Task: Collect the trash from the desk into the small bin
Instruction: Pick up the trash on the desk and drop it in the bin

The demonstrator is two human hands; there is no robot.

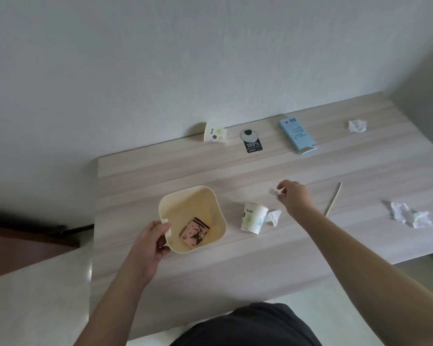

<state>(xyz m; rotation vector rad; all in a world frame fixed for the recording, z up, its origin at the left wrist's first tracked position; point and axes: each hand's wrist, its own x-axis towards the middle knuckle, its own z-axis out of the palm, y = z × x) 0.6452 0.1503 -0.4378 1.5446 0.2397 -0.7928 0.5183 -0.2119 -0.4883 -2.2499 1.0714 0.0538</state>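
One pink packet (195,231) is binned (bin (211,196) gripped by the left hand (152,242)), a scrap (275,191) is pinched by the right hand (294,197), and cups and tissues at centre and right are left.

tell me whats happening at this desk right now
A person is clearing trash off a wooden desk. The left hand grips the rim of a small cream bin, which already holds a pink wrapper. The right hand pinches a small white scrap above the desk. Not yet collected: two paper cups, crumpled tissues, a blue box and a stick.
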